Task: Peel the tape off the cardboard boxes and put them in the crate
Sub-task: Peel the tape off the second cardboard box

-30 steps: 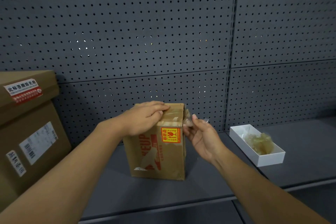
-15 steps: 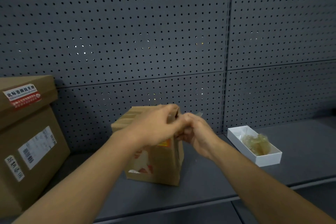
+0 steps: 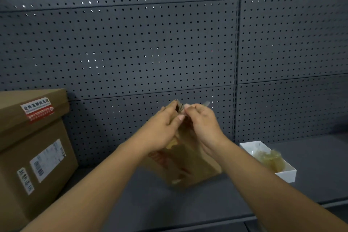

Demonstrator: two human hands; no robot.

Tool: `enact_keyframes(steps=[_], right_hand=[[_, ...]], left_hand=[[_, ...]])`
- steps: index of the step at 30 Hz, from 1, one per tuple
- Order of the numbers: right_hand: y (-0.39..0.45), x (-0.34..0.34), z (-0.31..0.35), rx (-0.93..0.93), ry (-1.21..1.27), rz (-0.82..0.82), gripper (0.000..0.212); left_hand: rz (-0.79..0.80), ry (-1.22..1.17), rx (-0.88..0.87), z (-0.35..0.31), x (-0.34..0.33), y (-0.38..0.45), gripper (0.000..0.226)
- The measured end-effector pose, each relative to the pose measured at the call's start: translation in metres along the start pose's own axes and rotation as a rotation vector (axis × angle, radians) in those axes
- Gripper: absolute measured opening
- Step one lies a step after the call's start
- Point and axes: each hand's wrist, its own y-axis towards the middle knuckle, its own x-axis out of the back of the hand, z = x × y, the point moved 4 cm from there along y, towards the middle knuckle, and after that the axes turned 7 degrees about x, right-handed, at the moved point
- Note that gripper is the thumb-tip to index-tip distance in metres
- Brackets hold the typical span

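The small cardboard box (image 3: 188, 164) is sitting tilted and blurred at lower centre of the frame on the grey shelf (image 3: 310, 181), with the left hand (image 3: 162, 128) gripping its top edge, fingers curled over it. The right hand (image 3: 202, 120) is meeting it at that same top edge, fingertips pinching a clear strip of tape (image 3: 205, 104) that is sticking up. A large cardboard box (image 3: 33, 149) is standing at left, and a white tray (image 3: 286, 175) holding crumpled tape is lying at lower right.
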Motion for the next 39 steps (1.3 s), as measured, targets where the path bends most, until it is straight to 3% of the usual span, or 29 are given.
enact_keyframes(steps=[3, 7, 13, 20, 24, 27, 30, 34, 39], right_hand=[[0.012, -0.009, 0.024, 0.106, -0.225, 0.048, 0.035], [0.022, -0.029, 0.023, 0.113, -0.387, 0.248, 0.031], [0.028, -0.049, -0.009, 0.091, -0.395, 0.324, 0.032], [0.030, -0.052, -0.037, 0.042, -0.465, 0.400, 0.030], [0.027, -0.062, -0.054, -0.012, -0.429, 0.419, 0.030], [0.029, -0.066, -0.057, -0.037, -0.426, 0.408, 0.031], [0.032, -0.062, -0.060, -0.053, -0.434, 0.373, 0.024], [0.034, -0.065, -0.062, -0.059, -0.502, 0.384, 0.027], [0.035, -0.064, -0.062, -0.044, -0.617, 0.390, 0.036]], left_hand=[[0.008, -0.447, 0.051, 0.002, 0.004, -0.005, 0.051], [0.014, -0.660, 0.292, 0.012, 0.007, -0.010, 0.034], [-0.094, -0.474, 0.377, 0.036, 0.000, 0.005, 0.041], [0.013, -0.513, 0.531, 0.078, -0.011, 0.009, 0.035], [-0.060, -0.477, 0.464, 0.087, -0.018, 0.006, 0.043], [-0.050, -0.617, 0.498, 0.091, -0.018, 0.007, 0.048], [-0.103, -0.711, 0.444, 0.098, -0.019, 0.011, 0.038], [-0.185, -0.564, 0.367, 0.103, -0.019, 0.013, 0.027], [-0.124, -0.420, 0.360, 0.102, -0.019, 0.018, 0.033]])
